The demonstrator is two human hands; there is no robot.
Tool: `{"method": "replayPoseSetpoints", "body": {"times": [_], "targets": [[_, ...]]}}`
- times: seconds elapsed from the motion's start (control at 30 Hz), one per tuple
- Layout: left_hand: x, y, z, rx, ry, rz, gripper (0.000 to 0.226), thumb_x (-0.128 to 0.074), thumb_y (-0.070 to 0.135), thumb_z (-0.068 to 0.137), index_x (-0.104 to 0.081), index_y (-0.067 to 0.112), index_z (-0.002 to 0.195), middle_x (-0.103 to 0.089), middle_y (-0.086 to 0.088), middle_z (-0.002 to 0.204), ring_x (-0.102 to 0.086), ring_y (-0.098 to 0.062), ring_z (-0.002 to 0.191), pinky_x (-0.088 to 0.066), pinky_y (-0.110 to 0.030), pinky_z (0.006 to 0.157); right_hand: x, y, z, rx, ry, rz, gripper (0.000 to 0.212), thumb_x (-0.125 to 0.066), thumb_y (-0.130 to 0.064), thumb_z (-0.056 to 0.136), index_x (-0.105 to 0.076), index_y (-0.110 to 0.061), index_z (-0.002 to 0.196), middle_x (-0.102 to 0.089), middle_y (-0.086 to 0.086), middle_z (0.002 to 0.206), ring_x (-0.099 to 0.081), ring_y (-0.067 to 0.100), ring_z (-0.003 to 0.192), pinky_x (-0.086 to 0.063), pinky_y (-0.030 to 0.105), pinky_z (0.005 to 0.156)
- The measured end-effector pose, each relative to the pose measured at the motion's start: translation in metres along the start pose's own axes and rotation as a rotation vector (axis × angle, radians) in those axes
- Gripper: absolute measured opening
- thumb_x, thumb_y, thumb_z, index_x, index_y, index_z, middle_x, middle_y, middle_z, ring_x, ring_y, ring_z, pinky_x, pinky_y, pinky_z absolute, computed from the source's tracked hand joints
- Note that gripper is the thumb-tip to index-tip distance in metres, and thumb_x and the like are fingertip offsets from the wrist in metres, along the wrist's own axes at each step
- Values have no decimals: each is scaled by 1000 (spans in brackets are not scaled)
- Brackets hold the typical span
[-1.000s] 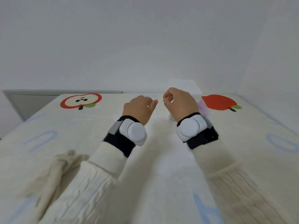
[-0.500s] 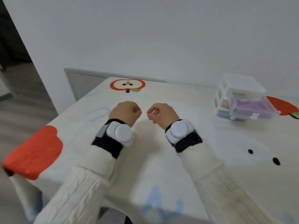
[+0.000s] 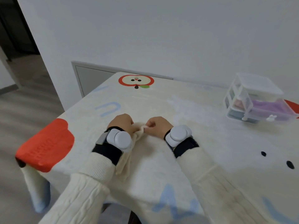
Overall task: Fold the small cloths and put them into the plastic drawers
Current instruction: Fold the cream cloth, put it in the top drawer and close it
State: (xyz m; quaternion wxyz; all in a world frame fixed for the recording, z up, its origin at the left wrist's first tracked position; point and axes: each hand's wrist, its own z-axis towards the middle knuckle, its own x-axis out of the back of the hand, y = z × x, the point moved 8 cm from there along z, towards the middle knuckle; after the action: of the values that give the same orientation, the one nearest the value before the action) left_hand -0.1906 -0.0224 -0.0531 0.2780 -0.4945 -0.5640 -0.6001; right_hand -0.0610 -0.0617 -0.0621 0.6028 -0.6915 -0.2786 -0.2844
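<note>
A small cream cloth (image 3: pixel 125 160) hangs bunched between my two hands, just above the table. My left hand (image 3: pixel 123 123) grips its upper part, and the rest trails down beside my left wrist. My right hand (image 3: pixel 156 126) pinches the cloth's top edge between thumb and fingers. A clear plastic drawer unit (image 3: pixel 254 97) stands at the far right of the table. Its middle drawer (image 3: pixel 273 110) is pulled out and holds a purple cloth. Other folded cloths show through the drawers above and below.
The table (image 3: pixel 202 143) wears a cream cover printed with apples, blue letters and black dots. Its left corner and edge lie close to my left arm, with floor beyond. A white wall and a grey panel (image 3: pixel 90 76) stand behind the table.
The view has swung left and down, so the drawer unit now sits at the far right. Both hands have dropped toward the table, and the cream cloth now shows in them.
</note>
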Motion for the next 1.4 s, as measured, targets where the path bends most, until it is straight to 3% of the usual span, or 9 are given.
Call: {"method": "replayPoseSetpoints", "body": {"times": [0.23,0.43,0.63,0.7,0.77,0.87,1.2,1.27,1.4], "targets": [[39,32,-4,-110,331,-200,27,-52,27,86,-35,16,68,-43,-1,66,-42,-24,66,-33,-31,58,52,3,-5,46,270,364,18,-60,-17,82,-50,-21,67,-54,5,76,-52,20,75,-52,47,83],[67,53,-13,-220,509,-703,20,-57,24,88,-42,13,81,-43,3,69,-39,-13,62,-32,-20,54,105,15,-29,148,464,446,19,-63,-18,87,-49,-22,75,-48,-4,57,-40,6,49,-34,12,50],[80,66,-12,-257,551,-792,10,-56,26,90,-50,21,95,-59,2,91,-55,-17,86,-40,-24,74,97,42,-37,101,91,203,30,-73,-30,80,-55,-7,75,-44,0,64,-40,8,56,-30,17,55],[81,69,-6,-241,567,-768,9,-55,26,90,-50,19,94,-56,4,85,-53,-16,83,-37,-22,71,103,59,-41,58,79,170,41,-75,-26,79,-42,-9,62,-31,-1,62,-30,10,56,-25,19,55],[81,70,-1,-216,570,-729,13,-52,27,91,-47,15,91,-51,2,80,-48,-19,79,-35,-23,59,115,67,-46,38,142,322,32,-72,-22,82,-47,-9,66,-33,0,65,-36,13,63,-42,22,64],[72,80,11,-186,520,-664,23,-48,31,93,-43,9,92,-47,-5,79,-43,-23,76,-33,-31,60,133,84,-45,-48,220,723,17,-64,-18,89,-50,-15,79,-48,4,78,-53,15,76,-53,38,90],[18,115,48,-147,263,-547,35,-42,35,97,-37,11,71,-37,1,67,-38,-23,75,-27,-27,55,175,145,-35,-164,496,644,41,-61,-52,75,-56,-24,103,-61,2,100,-49,22,78,-40,37,68],[1,113,57,-107,202,-589,35,-44,39,96,-51,5,94,-49,-1,72,-45,-23,71,-38,-30,65,179,159,-35,-195,585,534,33,-58,-43,86,-56,-18,108,-56,-4,108,-51,17,81,-41,31,69],[-42,105,69,-16,-18,-735,53,-58,41,89,-41,9,127,-57,-3,73,-53,-16,58,-46,-27,62,164,198,-40,-332,567,535,50,-61,-45,85,-48,-18,125,-54,2,106,-52,14,78,-44,27,68]]}}
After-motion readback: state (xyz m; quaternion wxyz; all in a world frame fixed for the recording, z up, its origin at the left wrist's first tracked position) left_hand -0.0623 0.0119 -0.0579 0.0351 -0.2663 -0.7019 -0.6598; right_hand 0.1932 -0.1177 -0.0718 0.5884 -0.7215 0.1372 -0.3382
